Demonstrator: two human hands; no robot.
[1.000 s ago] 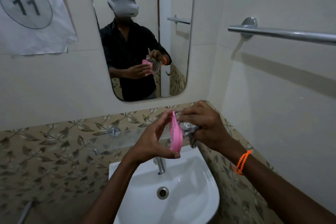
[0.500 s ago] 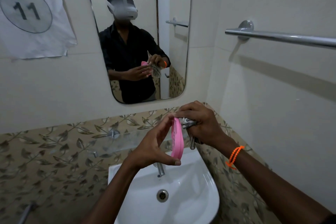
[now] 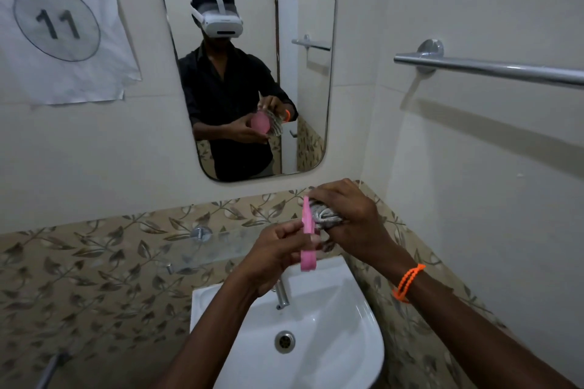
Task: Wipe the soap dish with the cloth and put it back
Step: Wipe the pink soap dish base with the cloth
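A pink soap dish (image 3: 307,237) stands on edge in the air above the sink, seen edge-on. My left hand (image 3: 271,254) grips it from the left, fingers and thumb curled round its rim. My right hand (image 3: 350,218) holds a bunched grey cloth (image 3: 325,215) and presses it against the dish's right face. The mirror (image 3: 246,63) shows the same from the front: the dish's round pink face with the cloth behind its top edge.
A white sink (image 3: 316,341) with a chrome tap (image 3: 281,294) lies below my hands. A glass shelf (image 3: 208,246) runs along the leaf-patterned tiles to the left. A chrome towel bar (image 3: 486,68) crosses the right wall. A paper sign (image 3: 60,22) hangs at upper left.
My left hand has shifted its grip on the dish, fingers curling more round the rim. The cloth hand stays pressed against the dish's right side, rubbing slightly.
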